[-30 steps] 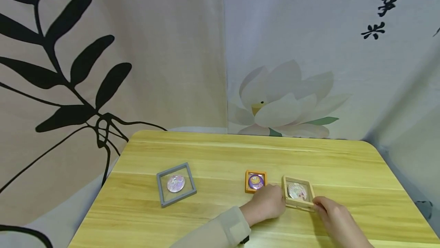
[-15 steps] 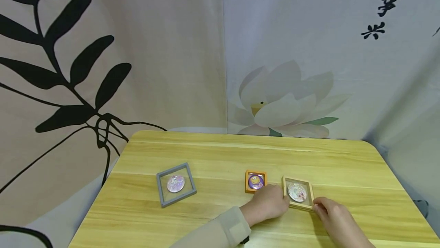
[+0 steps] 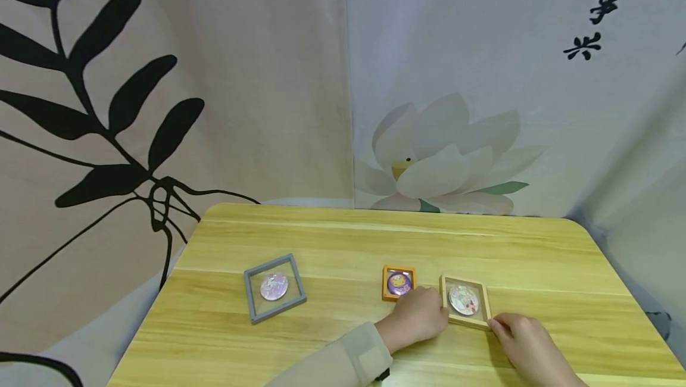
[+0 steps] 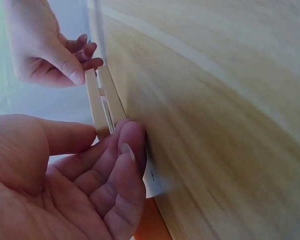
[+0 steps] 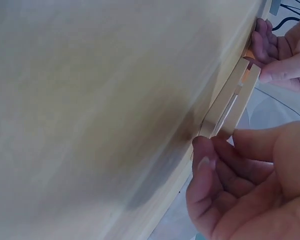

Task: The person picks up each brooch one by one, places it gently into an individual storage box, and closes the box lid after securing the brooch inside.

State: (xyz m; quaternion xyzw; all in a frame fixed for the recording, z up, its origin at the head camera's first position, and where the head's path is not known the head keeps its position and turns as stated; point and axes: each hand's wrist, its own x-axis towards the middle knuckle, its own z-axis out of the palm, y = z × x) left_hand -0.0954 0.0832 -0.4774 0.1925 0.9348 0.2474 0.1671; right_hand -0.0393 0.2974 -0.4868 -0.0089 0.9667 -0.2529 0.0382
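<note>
A light wooden display frame (image 3: 464,302) with a clear pane and a round pale patterned badge (image 3: 463,299) in its middle lies at the right of the table. My left hand (image 3: 420,314) pinches its front left corner between thumb and fingers. At the front right corner my right hand (image 3: 524,336) pinches it the same way. Both wrist views show the frame edge (image 4: 101,97) as two stacked wooden layers with a narrow slot between them. Just behind my left hand sits a small orange frame (image 3: 399,283) with a purple and yellow badge, its lower right corner covered.
A grey frame (image 3: 275,288) with a round shimmering pink-lilac badge lies tilted on the left of the wooden table (image 3: 343,238). Behind the table's far edge hangs a light curtain (image 3: 278,107) printed with dark leaves and a pale flower.
The wooden frame's front bar has come down a little and its badge shows whole now. Both hands stay at the two front corners with small finger shifts.
</note>
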